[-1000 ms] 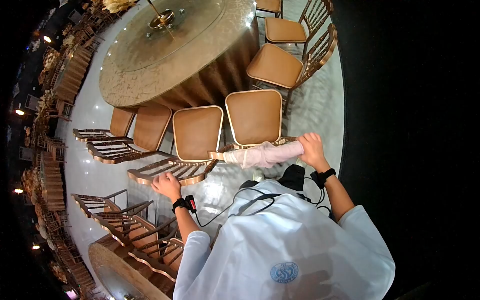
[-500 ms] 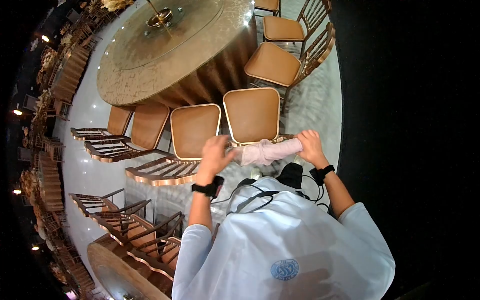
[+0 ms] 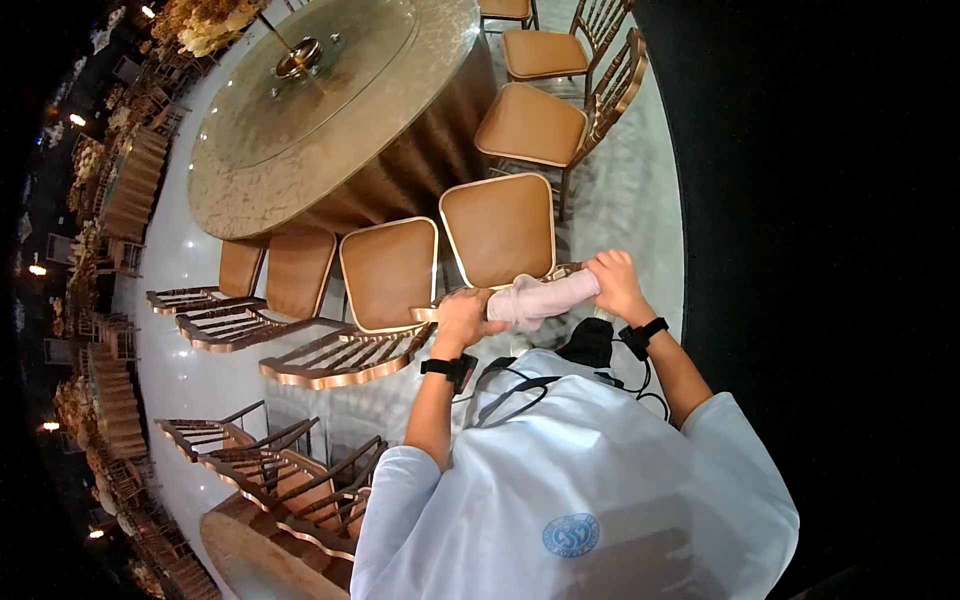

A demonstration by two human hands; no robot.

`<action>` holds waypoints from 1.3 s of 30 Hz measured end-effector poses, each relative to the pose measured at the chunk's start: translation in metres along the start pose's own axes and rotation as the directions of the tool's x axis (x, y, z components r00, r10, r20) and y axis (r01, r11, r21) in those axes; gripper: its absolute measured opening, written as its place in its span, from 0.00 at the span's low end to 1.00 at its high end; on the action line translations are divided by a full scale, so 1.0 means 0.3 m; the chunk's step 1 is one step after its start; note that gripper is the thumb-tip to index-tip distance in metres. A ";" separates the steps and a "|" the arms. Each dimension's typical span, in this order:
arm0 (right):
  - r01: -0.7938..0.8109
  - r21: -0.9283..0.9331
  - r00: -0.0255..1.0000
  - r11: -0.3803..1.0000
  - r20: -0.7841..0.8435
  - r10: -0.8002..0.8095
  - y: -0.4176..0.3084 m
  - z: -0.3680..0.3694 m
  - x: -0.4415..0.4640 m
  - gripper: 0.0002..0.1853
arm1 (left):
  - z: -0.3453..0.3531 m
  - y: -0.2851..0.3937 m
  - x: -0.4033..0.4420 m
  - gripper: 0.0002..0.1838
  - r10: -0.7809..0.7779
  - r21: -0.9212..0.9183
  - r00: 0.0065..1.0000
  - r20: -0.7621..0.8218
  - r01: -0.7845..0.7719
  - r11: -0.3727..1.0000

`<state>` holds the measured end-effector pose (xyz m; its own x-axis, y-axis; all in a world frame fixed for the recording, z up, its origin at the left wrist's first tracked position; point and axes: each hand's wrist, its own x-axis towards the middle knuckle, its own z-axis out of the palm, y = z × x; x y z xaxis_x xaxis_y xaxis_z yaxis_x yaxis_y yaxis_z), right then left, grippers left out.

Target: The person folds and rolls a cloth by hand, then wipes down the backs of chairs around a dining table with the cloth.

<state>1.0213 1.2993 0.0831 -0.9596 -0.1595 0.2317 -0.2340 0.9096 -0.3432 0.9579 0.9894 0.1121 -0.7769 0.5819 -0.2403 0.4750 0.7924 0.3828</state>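
A chair with a brown seat (image 3: 497, 230) stands right in front of me, its back toward me. A light pink cloth (image 3: 543, 300) lies bunched along the top of that chair back. My right hand (image 3: 614, 283) is closed on the cloth's right end, over the rail. At the left end of the same back, my left hand (image 3: 465, 318) is wrapped round the top rail, its thumb beside the cloth. To the left is another brown-seated chair (image 3: 390, 275), its wooden back angled toward me.
A large round table (image 3: 330, 120) with a draped side stands beyond the chairs. More chairs are at the right (image 3: 532, 124) and the left (image 3: 300, 272). At the lower left, further chairs (image 3: 300, 485) stand by a second table (image 3: 240, 550).
My left hand has left the top of the left chair's back, moved right and taken hold of the front chair's rail. My right hand stays on the cloth. The view has shifted slightly.
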 end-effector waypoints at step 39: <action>-0.012 -0.075 1.000 0.997 -0.008 0.012 -0.042 -0.016 -0.003 0.22 | 0.075 0.068 0.067 0.26 0.026 0.072 0.999 0.025 -0.028 0.997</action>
<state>1.0259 1.2899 0.0914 -0.9610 -0.1456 0.2352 -0.2098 0.9377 -0.2769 0.9612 1.0214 0.0950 -0.7536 0.6070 -0.2522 0.5252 0.7868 0.3242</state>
